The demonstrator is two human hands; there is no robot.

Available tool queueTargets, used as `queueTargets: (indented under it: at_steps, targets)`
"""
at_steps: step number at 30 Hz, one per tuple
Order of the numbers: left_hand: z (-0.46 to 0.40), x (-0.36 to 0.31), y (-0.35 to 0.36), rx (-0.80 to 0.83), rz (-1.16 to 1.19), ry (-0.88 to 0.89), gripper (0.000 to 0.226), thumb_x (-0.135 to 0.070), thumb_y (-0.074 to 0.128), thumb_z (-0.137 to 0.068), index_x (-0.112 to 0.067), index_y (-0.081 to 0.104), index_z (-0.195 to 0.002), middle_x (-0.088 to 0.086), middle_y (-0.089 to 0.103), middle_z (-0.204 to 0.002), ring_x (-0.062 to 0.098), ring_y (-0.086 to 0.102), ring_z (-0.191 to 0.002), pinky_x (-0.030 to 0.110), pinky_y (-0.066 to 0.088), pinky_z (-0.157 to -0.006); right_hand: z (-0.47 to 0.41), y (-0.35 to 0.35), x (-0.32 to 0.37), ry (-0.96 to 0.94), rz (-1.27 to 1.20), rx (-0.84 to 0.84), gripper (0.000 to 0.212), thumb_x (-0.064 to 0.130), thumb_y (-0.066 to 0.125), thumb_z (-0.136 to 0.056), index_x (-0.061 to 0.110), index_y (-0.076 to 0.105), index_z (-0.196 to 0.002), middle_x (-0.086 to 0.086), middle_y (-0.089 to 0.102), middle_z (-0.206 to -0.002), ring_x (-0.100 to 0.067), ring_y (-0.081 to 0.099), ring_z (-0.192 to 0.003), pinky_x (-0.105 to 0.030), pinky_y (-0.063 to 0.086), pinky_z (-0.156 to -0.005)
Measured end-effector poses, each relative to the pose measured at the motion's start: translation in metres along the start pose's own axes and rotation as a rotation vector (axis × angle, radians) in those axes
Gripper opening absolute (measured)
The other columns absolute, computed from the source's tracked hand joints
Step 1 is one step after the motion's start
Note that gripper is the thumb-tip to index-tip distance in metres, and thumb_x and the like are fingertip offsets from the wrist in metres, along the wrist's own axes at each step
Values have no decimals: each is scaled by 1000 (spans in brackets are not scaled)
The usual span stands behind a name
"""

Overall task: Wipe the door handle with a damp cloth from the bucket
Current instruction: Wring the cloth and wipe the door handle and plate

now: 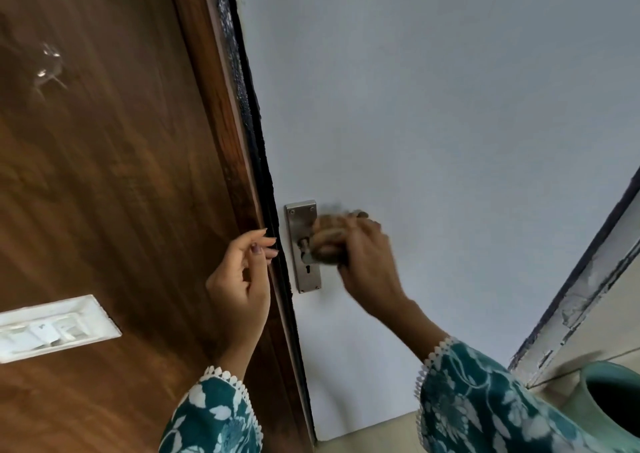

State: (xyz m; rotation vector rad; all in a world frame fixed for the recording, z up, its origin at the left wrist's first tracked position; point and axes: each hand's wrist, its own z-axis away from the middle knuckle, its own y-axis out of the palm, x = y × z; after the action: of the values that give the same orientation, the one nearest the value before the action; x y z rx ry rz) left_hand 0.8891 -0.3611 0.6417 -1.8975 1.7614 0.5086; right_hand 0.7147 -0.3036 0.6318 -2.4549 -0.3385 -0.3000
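A steel handle plate (300,222) with a keyhole is fixed to the white door (433,123) near its left edge. My right hand (369,265), blurred by motion, presses a bunched brownish cloth (329,241) against the plate, so the lever itself is hidden under cloth and fingers. My left hand (242,279) is raised beside the door's dark edge (263,175), fingers loosely curled and apart, with nothing in it. Its fingertips are at or just short of the edge. A teal bucket (602,400) shows at the bottom right corner, only partly in view.
A brown wood-grain panel (104,175) fills the left side, carrying a white rectangular plate (52,328). A worn, paint-chipped frame (581,296) runs diagonally on the right. Pale floor shows below the door.
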Motion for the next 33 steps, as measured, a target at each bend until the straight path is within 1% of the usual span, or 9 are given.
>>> queueTargets:
  at_steps: [3,5,8,11,14,20,24,29,33]
  targets:
    - [-7,4,-7,-19,-148,147,21,-7,47,-95,-1,64,-106,6,68,-97,9,65,-88,19,54,-76,21,26,0,-3,275,210,34,2,58,-73,-2,60,-107,-14,64,-120,-27,50,-118,-46,47,-76]
    - [-12,7,-12,-45,-233,254,22,-1,48,-92,5,64,-105,8,65,-102,13,60,-96,18,48,-86,19,19,2,-16,317,266,35,22,59,-77,1,60,-106,-8,65,-120,-25,51,-117,-46,45,-77]
    - [-24,19,-13,-74,-456,349,30,-9,48,-91,1,57,-118,17,59,-124,29,47,-123,46,37,-104,1,5,-4,-11,311,299,53,55,45,-82,13,59,-110,1,68,-113,-21,56,-112,-43,32,-87]
    - [-34,37,-7,-37,-700,339,46,-23,42,-94,-4,41,-136,19,40,-145,29,23,-142,55,10,-114,-3,11,-15,-29,406,336,52,50,41,-86,18,55,-125,2,63,-124,-20,53,-119,-42,23,-96]
    - [-34,51,0,-43,-837,383,53,-29,35,-97,-5,30,-143,11,27,-151,19,5,-148,52,-3,-115,6,30,-16,-31,451,282,47,41,46,-88,15,55,-126,-2,61,-125,-22,53,-118,-42,27,-98]
    - [-31,57,11,-134,-868,404,54,-28,34,-97,-2,29,-144,6,22,-151,17,5,-147,52,-2,-115,11,56,-1,-6,452,138,36,20,47,-89,9,57,-122,-6,62,-121,-24,55,-116,-41,34,-93]
    - [-28,58,19,-148,-860,411,54,-29,33,-98,-3,27,-145,2,19,-151,17,5,-147,53,-3,-115,9,52,-9,-53,437,124,36,24,41,-91,12,59,-120,-3,64,-119,-23,56,-114,-38,32,-93]
    - [-19,60,30,-194,-831,373,54,-26,36,-98,-3,25,-146,4,25,-150,16,5,-147,52,-3,-115,10,41,-38,-119,461,126,35,29,63,-85,16,60,-118,1,65,-116,-20,58,-111,-38,29,-96]
    - [-17,61,30,-182,-834,383,55,-26,35,-98,-5,21,-148,7,26,-150,15,3,-147,50,-4,-116,13,25,-64,-81,441,123,36,33,66,-83,17,60,-115,2,65,-112,-21,58,-110,-43,27,-99]
